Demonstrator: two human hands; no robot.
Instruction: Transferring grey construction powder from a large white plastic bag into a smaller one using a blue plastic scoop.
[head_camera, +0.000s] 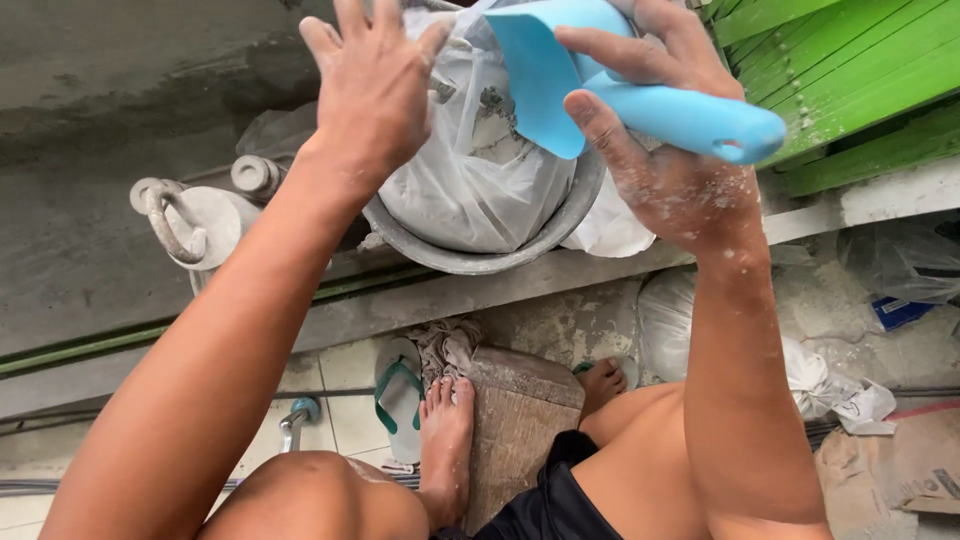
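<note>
My right hand (665, 150), dusted with white powder, grips the handle of a light blue plastic scoop (610, 85) tilted over a clear plastic bag (470, 170) of white powder. The bag sits inside a grey metal basin (480, 262) on a concrete ledge. My left hand (372, 85) is spread flat, fingers apart, pressing against the bag's left side. Both forearms reach up from my knees at the bottom of the view.
A dusty jug with a handle (190, 222) lies left of the basin. Green wooden slats (850, 70) stand at the right. Below are a wooden block (520, 410) under my feet, a green-strapped sandal (400, 395), crumpled plastic bags (830, 385) and cardboard (900, 470).
</note>
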